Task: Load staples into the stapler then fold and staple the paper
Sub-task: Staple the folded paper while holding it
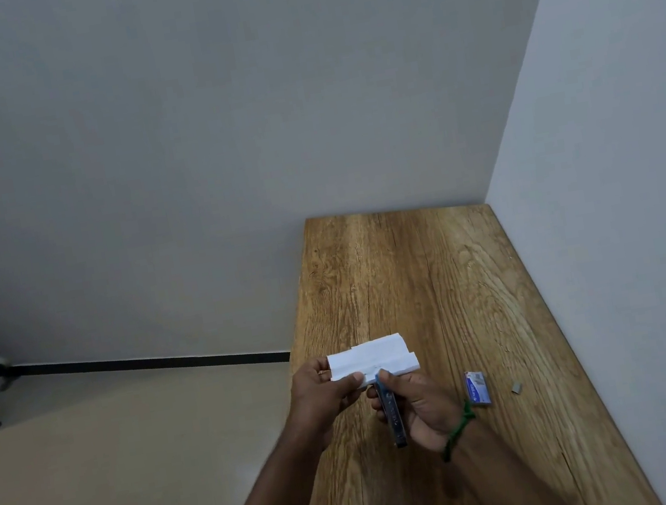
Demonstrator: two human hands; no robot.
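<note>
left hand (322, 389) pinches folded paper (372, 361); right hand (419, 406) clamps stapler (391, 411) on its edge; risk: layers slip, staple misses.

Wooden table (414, 283) in grey-walled corner (484, 197) — beige floor (94, 464).

This looks like a plain room in a home or small office. A wooden table (414, 283) stands in the corner at the right of the frame, against bare grey-white walls (175, 146). At lower left there is a beige tiled floor (115, 461) with a dark skirting strip (144, 364).
</note>
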